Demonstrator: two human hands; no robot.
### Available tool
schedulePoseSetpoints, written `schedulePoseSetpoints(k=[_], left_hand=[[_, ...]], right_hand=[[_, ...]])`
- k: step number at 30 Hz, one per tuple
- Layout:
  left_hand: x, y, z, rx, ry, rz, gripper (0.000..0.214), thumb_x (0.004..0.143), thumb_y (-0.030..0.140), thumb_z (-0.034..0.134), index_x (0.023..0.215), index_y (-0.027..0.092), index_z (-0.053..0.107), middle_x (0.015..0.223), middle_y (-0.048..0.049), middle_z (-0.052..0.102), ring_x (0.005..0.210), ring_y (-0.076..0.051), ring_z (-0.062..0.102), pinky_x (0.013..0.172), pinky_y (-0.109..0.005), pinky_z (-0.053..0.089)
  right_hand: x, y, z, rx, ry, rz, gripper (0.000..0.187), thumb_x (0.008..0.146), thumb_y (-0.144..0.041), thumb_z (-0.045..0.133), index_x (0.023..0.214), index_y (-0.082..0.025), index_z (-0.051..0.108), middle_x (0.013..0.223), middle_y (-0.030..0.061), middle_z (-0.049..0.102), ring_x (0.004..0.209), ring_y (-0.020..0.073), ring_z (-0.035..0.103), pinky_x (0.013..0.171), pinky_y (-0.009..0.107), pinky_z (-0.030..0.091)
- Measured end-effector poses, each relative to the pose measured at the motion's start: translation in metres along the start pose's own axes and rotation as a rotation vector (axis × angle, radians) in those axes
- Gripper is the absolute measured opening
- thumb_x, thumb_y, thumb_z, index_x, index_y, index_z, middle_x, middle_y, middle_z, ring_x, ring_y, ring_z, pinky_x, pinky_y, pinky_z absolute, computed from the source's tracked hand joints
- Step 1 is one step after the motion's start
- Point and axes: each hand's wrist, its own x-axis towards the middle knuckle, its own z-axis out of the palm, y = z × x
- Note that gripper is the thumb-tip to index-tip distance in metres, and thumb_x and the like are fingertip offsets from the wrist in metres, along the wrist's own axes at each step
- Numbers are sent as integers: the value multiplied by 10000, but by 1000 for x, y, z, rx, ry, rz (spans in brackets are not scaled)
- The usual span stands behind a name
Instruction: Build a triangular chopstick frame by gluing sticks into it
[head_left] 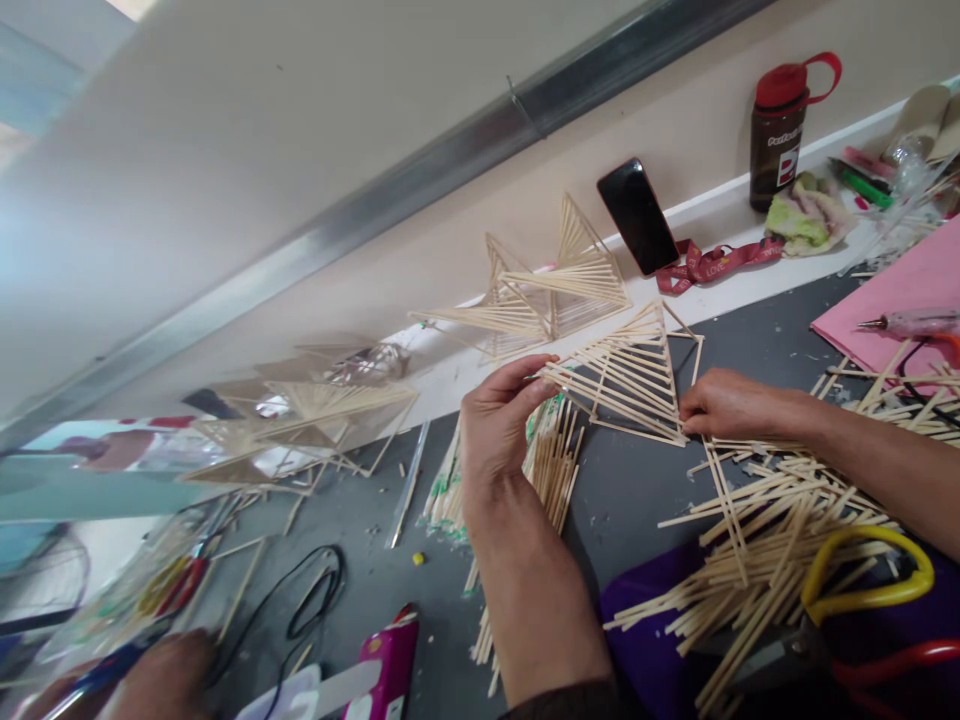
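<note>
A fan-like frame of thin wooden sticks (630, 365) is held up over the grey table, tilted. My left hand (501, 415) is closed on its left end, with thumb and fingers pinching the stick tips. At its lower right corner my right hand (727, 402) pinches the frame, fingertips pressed together. Bundled sticks (555, 465), partly in a plastic wrapper, lie behind my left wrist. Under my right forearm spreads a heap of loose sticks (795, 510). Scissors (870, 585) with a yellow and a red handle loop lie on the heap's near side.
Another stick model (525, 300) stands against the wall, near a leaning phone (639, 217), a red lanyard (720, 265) and a red-capped bottle (778, 135). Pink paper (900, 285) lies right. At lower left are another person's hand (161, 680), a black cord (319, 590) and a magenta object (390, 665).
</note>
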Motion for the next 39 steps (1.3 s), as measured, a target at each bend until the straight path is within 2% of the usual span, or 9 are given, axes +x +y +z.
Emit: schedulePoseSetpoints(k=[16, 24, 39], left_hand=[[0, 3, 2, 12, 20, -12, 280, 552, 208, 846, 825, 233, 791, 857, -8, 773, 716, -132, 681, 702, -251, 558], [0, 2, 2, -12, -7, -2, 269, 585, 195, 844, 844, 242, 792, 867, -4, 775, 697, -99, 675, 683, -197, 550], [-2, 7, 5, 35, 5, -5, 284, 572, 225, 832, 851, 224, 781, 890, -25, 766, 677, -118, 671, 681, -254, 574]], right_hand=[[2, 3, 2, 0, -6, -7, 173, 810, -212, 580, 782, -175, 746, 753, 46, 714, 655, 123, 570, 578, 241, 304], [3, 6, 0, 40, -10, 1, 187, 801, -231, 586, 796, -178, 764, 742, 43, 719, 643, 121, 579, 589, 240, 331], [3, 10, -3, 69, -13, -2, 174, 779, -207, 597, 782, -171, 767, 713, 34, 718, 641, 121, 590, 581, 237, 340]])
